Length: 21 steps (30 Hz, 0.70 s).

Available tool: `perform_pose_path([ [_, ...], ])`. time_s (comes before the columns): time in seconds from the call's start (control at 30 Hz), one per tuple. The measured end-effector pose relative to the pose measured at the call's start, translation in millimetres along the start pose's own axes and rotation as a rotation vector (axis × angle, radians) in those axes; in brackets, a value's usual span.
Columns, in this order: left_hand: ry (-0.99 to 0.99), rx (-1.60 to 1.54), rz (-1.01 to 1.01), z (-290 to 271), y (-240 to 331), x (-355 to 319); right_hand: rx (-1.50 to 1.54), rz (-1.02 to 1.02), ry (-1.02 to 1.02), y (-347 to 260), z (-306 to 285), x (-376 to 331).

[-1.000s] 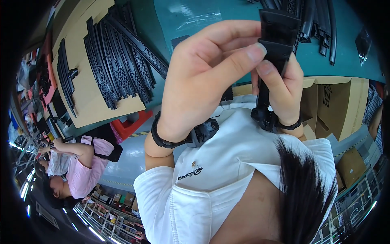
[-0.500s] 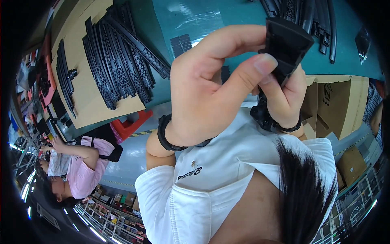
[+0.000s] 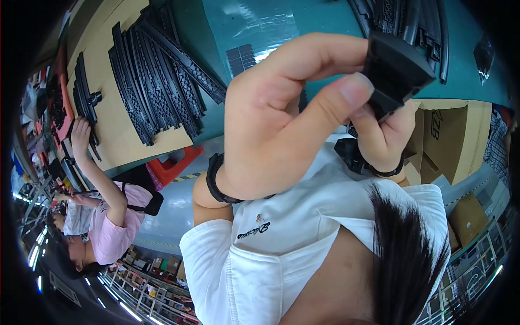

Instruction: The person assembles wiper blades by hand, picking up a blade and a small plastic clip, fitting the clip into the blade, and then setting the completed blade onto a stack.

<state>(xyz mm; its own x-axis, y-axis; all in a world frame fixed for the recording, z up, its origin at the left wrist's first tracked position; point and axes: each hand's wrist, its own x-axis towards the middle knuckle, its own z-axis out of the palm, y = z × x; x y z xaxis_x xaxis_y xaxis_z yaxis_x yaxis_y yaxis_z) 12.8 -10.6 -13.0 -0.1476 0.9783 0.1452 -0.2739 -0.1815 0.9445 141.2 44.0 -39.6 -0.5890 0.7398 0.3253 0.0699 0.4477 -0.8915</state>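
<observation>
Both my hands are raised in front of my chest, around a black plastic trim piece with a wide, slightly curved end turned up. My left hand pinches its left side between thumb and bent fingers. Lower down and behind it, my right hand is closed around the piece; part of that grip is hidden. The rest of its length cannot be made out behind the hands. Each wrist wears a black band.
Black ribbed plastic strips lie in a row on a cardboard sheet at left. More black strips lie at upper right on the green table. An open cardboard box stands at right. A co-worker in pink reaches toward strips.
The trim piece has shifted a little to the right and tilted, with both my hands still on it. At left, the co-worker's arm has reached up to the strips at the cardboard's edge.
</observation>
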Motion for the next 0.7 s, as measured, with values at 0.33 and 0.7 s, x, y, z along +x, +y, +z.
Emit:
perform_pose_path([
  [0.33,0.026,-0.126,-0.008,-14,2,2,0.209,0.194,-0.001,-6,14,9],
  [0.7,0.354,-0.221,-0.073,-14,-11,4,0.484,0.472,-0.142,0,18,19],
])
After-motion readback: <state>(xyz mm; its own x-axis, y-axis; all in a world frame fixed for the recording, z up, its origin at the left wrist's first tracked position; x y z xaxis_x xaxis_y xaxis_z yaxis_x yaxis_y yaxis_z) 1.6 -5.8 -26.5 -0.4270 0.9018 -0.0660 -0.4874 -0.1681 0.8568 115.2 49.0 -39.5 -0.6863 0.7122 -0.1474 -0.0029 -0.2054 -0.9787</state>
